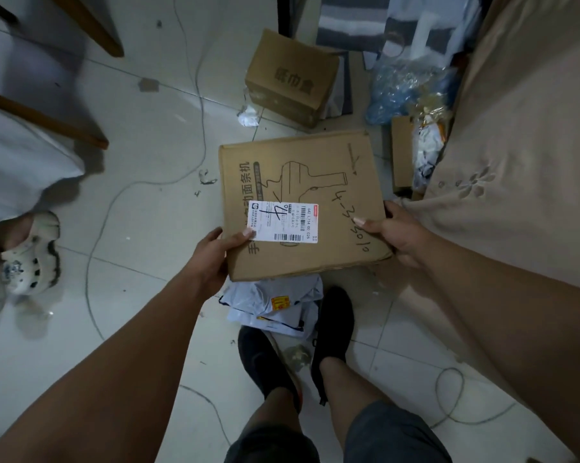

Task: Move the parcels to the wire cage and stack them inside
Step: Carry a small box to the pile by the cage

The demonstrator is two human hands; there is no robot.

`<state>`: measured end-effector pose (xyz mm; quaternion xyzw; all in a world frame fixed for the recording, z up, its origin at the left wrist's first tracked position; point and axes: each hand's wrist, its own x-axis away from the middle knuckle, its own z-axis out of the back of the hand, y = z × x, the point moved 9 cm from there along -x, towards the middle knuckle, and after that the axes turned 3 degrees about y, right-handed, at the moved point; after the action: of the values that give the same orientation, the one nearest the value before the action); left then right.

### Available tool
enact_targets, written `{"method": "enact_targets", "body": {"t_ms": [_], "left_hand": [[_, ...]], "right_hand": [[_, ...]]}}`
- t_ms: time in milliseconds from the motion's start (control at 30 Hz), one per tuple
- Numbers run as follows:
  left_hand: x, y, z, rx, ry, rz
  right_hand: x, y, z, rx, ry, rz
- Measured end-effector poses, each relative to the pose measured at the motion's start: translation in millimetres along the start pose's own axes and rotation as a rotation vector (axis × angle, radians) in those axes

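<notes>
A flat brown cardboard parcel [302, 182] with a white shipping label and handwritten numbers is held above the floor in front of me. My left hand [215, 259] grips its near left corner, thumb on top by the label. My right hand [399, 233] grips its near right edge, thumb on top. Beneath it, by my feet, lie white plastic mailer bags [275, 305]. A smaller brown box [292, 78] stands on the floor further ahead. No wire cage is in view.
A beige cloth-covered piece of furniture [522, 145] fills the right side. Blue plastic wrap [405, 85] and an open small carton [405, 155] lie beside it. Another person's feet in pale clogs [24, 262] stand at the left. Thin cables trail over the tiled floor [141, 228].
</notes>
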<state>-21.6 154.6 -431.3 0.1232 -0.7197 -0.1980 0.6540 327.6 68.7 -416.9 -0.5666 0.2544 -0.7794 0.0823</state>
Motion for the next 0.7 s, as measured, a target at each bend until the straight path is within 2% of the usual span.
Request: {"method": "enact_targets", "body": {"t_ms": [133,267,467,700], "left_hand": [[48,8,15,-0.055,-0.158,0.038],[106,14,42,0.012,-0.164,0.010],[235,14,81,0.063,-0.167,-0.005],[385,-30,137,0.335,0.068,-0.008]], "right_hand": [[36,-33,-1,-0.007,-0.038,0.038],[90,-60,-17,-0.074,-0.140,0.004],[213,-104,-55,0.075,-0.371,0.060],[348,-104,-90,0.249,-0.521,0.094]]}}
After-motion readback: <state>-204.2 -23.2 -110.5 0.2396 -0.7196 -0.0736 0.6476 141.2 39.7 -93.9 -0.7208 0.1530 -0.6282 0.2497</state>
